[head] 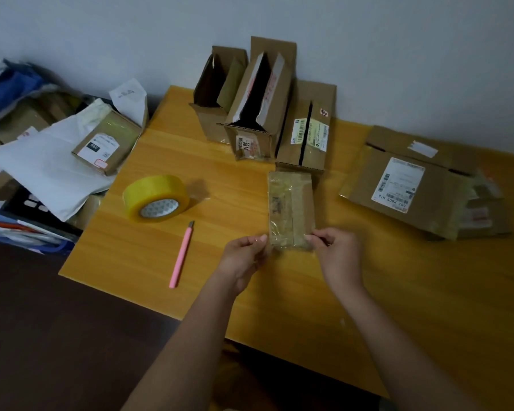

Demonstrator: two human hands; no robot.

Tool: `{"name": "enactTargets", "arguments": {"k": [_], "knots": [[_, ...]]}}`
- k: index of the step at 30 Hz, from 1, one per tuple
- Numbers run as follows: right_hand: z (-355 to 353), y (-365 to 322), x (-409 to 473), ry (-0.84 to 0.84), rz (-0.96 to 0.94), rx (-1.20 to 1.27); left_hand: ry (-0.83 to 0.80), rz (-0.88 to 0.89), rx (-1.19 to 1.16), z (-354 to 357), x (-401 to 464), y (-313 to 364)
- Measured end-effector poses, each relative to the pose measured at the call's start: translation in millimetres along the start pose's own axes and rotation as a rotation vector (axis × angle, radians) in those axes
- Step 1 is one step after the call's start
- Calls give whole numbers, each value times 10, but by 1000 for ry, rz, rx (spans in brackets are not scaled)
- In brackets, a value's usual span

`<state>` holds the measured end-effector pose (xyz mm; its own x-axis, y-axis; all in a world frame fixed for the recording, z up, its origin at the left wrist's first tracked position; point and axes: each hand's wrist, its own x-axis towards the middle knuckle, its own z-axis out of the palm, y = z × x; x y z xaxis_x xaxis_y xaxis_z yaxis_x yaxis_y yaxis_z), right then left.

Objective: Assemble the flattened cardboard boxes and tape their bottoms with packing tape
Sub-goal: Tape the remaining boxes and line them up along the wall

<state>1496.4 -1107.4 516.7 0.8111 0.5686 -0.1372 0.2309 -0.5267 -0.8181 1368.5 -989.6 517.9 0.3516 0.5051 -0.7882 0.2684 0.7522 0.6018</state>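
Note:
A small flattened cardboard box (291,207), covered in old shiny tape, lies on the yellow wooden table (279,292). My left hand (244,256) pinches its near left corner, and my right hand (337,250) pinches its near right corner. A yellow roll of packing tape (156,197) sits to the left of the box. A pink utility knife (181,255) lies just in front of the roll. Three assembled boxes (258,99) stand open at the back by the wall.
A stack of flattened boxes (413,182) with shipping labels lies at the right of the table. Left of the table sits a pile of parcels, white mailer bags (42,170) and a small labelled box (106,143). The table's near edge runs diagonally.

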Motion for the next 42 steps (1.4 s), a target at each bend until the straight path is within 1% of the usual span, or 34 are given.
{"name": "enactTargets", "arguments": {"k": [2,4,6,9,15,16,18,21,25,27,29,31,35,38,42], "knots": [[20,1,43,3,5,-8,39,35,14,8,37,5],[42,8,68,10,-3,-20,83,72,79,37,74,4],[58,25,85,17,-2,-20,113,81,105,71,111,3],[61,50,93,17,13,-4,141,72,91,108,128,-2],[47,133,103,52,35,94,215,133,20,105,80,-83],[42,152,103,55,44,105,238,160,59,101,76,-101],[35,177,103,62,47,123,271,273,114,123,47,-114],[29,183,102,73,40,117,244,415,163,179,2,-106],[45,162,71,69,33,142,221,479,181,191,-38,-115],[59,170,66,83,17,120,217,514,202,181,-60,-141],[64,181,68,86,-7,91,173,577,251,153,-70,-168],[57,183,56,71,-77,43,136,660,363,120,-73,-183],[52,203,8,2,-242,-68,140,797,577,126,-41,-196],[86,218,-2,-35,-269,-142,170,832,709,132,13,-202],[138,214,-10,-8,-323,-284,181,860,728,141,38,-216]]}}
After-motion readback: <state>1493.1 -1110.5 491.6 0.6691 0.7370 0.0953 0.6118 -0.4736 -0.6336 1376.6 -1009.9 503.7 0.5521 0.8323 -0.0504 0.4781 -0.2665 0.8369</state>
